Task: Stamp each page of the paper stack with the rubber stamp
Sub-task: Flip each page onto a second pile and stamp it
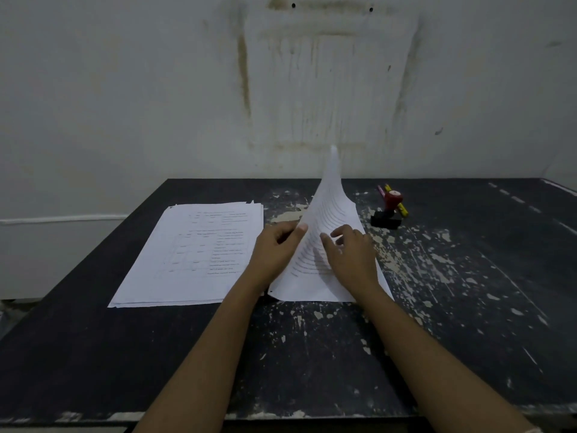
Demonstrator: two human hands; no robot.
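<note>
Black paint flakes off the worktop [452,307]; far right, a red-handled rubber stamp [392,202] stands on its dark block against pencils [403,209]. The left hand [274,245] pinches the edge of a white sheet [331,207] that curls upward, and the right hand [351,256] rests spread fingers [342,230] on it. The paper stack [193,254] lies flat to the left, its print illegible.

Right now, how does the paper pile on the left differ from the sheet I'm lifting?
The left pile lies flat and untouched; the lifted sheet curls up to a peak, pinched by the left hand with the right hand resting on it. The left pile shows a printed table; the lifted sheet shows text lines. Both are white printed paper.
</note>
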